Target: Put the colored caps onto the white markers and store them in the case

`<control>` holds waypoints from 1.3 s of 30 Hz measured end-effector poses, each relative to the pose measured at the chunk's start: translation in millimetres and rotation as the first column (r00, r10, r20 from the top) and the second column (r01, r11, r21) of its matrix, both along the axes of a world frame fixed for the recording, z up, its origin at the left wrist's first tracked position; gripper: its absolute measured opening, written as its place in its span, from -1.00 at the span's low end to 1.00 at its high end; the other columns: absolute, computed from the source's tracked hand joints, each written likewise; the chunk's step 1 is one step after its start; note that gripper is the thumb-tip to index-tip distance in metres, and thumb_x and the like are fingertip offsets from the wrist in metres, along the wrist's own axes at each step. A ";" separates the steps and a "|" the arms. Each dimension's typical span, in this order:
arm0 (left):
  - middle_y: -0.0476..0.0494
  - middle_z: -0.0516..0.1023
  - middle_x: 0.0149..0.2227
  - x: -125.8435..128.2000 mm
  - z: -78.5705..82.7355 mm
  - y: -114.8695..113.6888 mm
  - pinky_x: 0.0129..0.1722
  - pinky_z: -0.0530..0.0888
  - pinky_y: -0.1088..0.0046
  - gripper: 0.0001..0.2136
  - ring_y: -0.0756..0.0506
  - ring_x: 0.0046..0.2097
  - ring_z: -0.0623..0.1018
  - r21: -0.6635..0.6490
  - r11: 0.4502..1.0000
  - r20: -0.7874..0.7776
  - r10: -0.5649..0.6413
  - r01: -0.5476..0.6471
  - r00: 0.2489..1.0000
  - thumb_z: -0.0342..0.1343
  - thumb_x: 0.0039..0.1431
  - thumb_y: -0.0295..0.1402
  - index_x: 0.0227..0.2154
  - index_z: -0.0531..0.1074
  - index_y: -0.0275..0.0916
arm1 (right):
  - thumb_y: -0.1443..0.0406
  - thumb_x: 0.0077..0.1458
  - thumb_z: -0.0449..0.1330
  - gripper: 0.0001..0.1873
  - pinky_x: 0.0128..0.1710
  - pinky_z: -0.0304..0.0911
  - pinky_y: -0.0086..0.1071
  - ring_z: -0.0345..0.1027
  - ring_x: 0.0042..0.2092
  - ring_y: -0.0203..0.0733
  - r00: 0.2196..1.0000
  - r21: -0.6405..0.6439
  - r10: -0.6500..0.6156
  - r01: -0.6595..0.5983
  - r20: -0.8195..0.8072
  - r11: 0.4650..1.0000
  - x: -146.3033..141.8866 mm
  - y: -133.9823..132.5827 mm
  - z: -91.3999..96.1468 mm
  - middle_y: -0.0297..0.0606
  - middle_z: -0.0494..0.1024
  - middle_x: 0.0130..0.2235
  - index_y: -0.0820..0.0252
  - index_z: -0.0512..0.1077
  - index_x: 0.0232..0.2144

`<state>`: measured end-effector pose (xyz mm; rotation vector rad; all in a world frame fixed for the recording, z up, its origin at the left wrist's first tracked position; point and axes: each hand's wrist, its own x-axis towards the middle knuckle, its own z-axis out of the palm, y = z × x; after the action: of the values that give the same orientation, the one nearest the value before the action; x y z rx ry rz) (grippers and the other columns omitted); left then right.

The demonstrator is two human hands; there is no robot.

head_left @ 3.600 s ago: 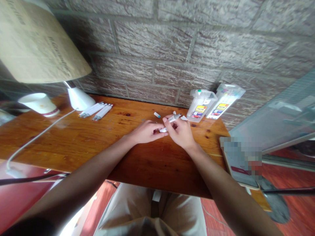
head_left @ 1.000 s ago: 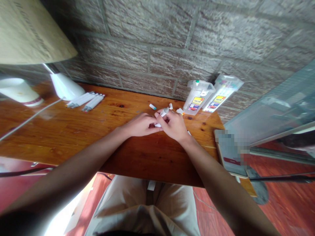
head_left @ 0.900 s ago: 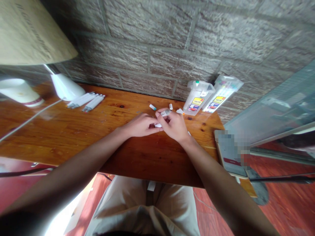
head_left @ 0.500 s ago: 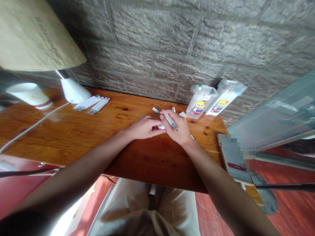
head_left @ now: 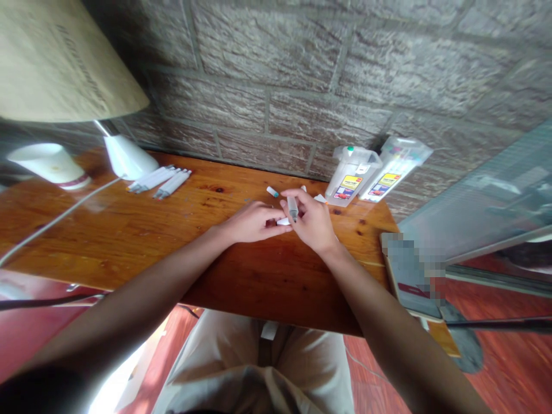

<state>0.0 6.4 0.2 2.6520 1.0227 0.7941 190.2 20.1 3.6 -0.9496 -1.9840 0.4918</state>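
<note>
Both hands meet at the middle of the wooden table (head_left: 129, 236). My right hand (head_left: 313, 224) pinches a grey-white marker (head_left: 292, 207), held nearly upright between thumb and fingers. My left hand (head_left: 252, 221) lies beside it, fingers curled on a small white cap (head_left: 283, 221) that touches the marker's lower end. Loose marker caps (head_left: 272, 191) lie on the wood just beyond the hands.
Two clear marker boxes (head_left: 353, 183) lean on the brick wall at the back right. Several white markers (head_left: 161, 181) lie near a white lamp base (head_left: 125, 158), with a paper cup (head_left: 52, 167) at far left. A tablet (head_left: 411, 276) sits on the right edge.
My right hand has turned the marker from lying slanted across its fingers to standing nearly upright. My left hand has kept its place beside it.
</note>
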 end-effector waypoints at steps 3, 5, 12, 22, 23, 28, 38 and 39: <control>0.00 0.50 -0.52 -0.4 -1.0 0.1 -0.42 0.26 0.55 -0.70 0.03 -0.47 0.45 -0.007 1.000 -0.004 0.009 -0.009 1.000 0.10 0.32 -0.16 -0.42 0.51 -0.25 | 0.25 0.21 0.18 -0.75 -0.25 0.38 -0.36 0.50 -0.38 -0.22 1.000 -0.019 0.007 -0.007 0.000 1.000 0.2 0.8 -1.0 -0.38 0.64 -0.38 0.08 0.52 -0.08; 0.00 0.50 -0.52 -0.7 -1.6 0.4 -0.42 0.26 0.54 -0.70 0.03 -0.47 0.45 -0.007 1.000 -0.003 0.006 -0.006 1.000 0.09 0.32 -0.15 -0.42 0.52 -0.24 | 0.24 0.21 0.18 -0.75 -0.26 0.36 -0.37 0.49 -0.38 -0.23 1.000 -0.017 0.003 -0.003 0.002 1.000 0.4 0.9 -0.9 -0.37 0.63 -0.38 0.09 0.52 -0.08; 0.00 0.50 -0.54 -0.4 -2.1 0.8 -0.42 0.26 0.54 -0.71 0.03 -0.48 0.45 0.012 1.000 0.008 -0.003 0.003 1.000 0.10 0.33 -0.16 -0.41 0.53 -0.24 | 0.29 0.18 0.19 -0.74 -0.24 0.38 -0.36 0.49 -0.38 -0.23 0.999 -0.025 0.024 -0.025 -0.025 0.999 0.8 1.5 -0.8 -0.37 0.65 -0.33 0.10 0.52 -0.07; 0.00 0.49 -0.54 -0.7 -1.6 0.5 -0.43 0.25 0.53 -0.71 0.03 -0.49 0.43 -0.010 1.000 0.018 -0.009 0.010 1.000 0.10 0.32 -0.16 -0.43 0.52 -0.23 | 0.30 0.17 0.19 -0.72 -0.19 0.42 -0.32 0.54 -0.34 -0.20 0.999 -0.040 0.024 -0.025 -0.021 0.999 0.8 1.4 -2.3 -0.37 0.67 -0.30 0.06 0.52 -0.06; 0.00 0.49 -0.53 -0.7 -1.7 0.6 -0.43 0.25 0.53 -0.71 0.03 -0.49 0.43 -0.012 1.000 0.017 -0.011 0.011 1.000 0.10 0.32 -0.16 -0.42 0.52 -0.23 | 0.30 0.17 0.19 -0.72 -0.19 0.43 -0.32 0.54 -0.34 -0.20 1.000 -0.043 0.023 -0.023 -0.019 0.999 0.8 1.5 -2.6 -0.37 0.68 -0.30 0.06 0.52 -0.06; 0.00 0.49 -0.54 -0.6 -1.5 0.6 -0.43 0.24 0.54 -0.68 0.03 -0.49 0.43 -0.004 1.000 0.007 -0.003 0.003 1.000 0.09 0.31 -0.13 -0.45 0.51 -0.24 | 0.29 0.17 0.20 -0.72 -0.17 0.43 -0.32 0.55 -0.32 -0.20 1.000 -0.033 0.025 -0.025 -0.009 0.999 0.9 1.7 -2.9 -0.35 0.68 -0.29 0.07 0.53 -0.05; 0.02 0.46 -0.56 -0.8 -2.2 1.0 -0.44 0.23 0.53 -0.68 0.04 -0.51 0.42 -0.001 1.000 0.012 -0.009 0.009 1.000 0.12 0.30 -0.14 -0.49 0.47 -0.24 | 0.32 0.15 0.20 -0.71 -0.16 0.41 -0.34 0.54 -0.31 -0.21 1.000 -0.031 0.026 -0.026 -0.005 0.999 0.8 2.8 -4.9 -0.38 0.67 -0.31 0.07 0.53 -0.06; 0.02 0.46 -0.56 -0.9 -2.1 0.9 -0.44 0.23 0.53 -0.68 0.04 -0.51 0.42 -0.002 1.000 0.014 -0.008 0.008 1.000 0.12 0.30 -0.15 -0.49 0.47 -0.24 | 0.31 0.16 0.20 -0.71 -0.17 0.41 -0.34 0.54 -0.32 -0.21 1.000 -0.032 0.023 -0.023 -0.002 0.999 0.7 3.0 -5.3 -0.38 0.66 -0.31 0.07 0.53 -0.06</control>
<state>-0.9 7.3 -1.8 2.6435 1.0077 0.8092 191.0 23.1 -1.7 -0.9471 -1.9929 0.5378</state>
